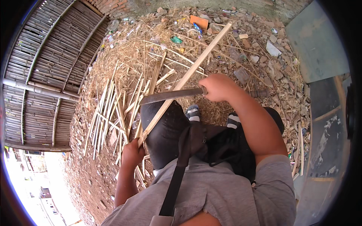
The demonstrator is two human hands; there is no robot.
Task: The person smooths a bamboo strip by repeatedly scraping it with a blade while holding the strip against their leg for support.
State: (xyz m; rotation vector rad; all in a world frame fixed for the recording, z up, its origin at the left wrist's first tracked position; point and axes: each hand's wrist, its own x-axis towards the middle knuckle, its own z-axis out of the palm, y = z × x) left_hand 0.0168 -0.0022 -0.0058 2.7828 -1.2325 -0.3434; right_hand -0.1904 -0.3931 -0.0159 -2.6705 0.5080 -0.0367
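Note:
A long pale bamboo strip (196, 64) slants from beside my left knee up toward the rubble at the top. My left hand (132, 152) is closed around its lower end. In my right hand (218, 87) is the handle of a machete (173, 95), its broad dark blade pointing left. The blade lies across the strip just above my left knee; whether it cuts into the strip I cannot tell. Several split bamboo strips (107, 109) lie in a loose pile on the ground left of my leg.
A bamboo slat panel (41, 67) stands at the left. Rubble and litter (260, 56) cover the ground ahead, with an orange piece (199, 22) near the brick wall (113, 8). Grey boards (320, 41) line the right side. My sandalled feet (193, 113) are below the blade.

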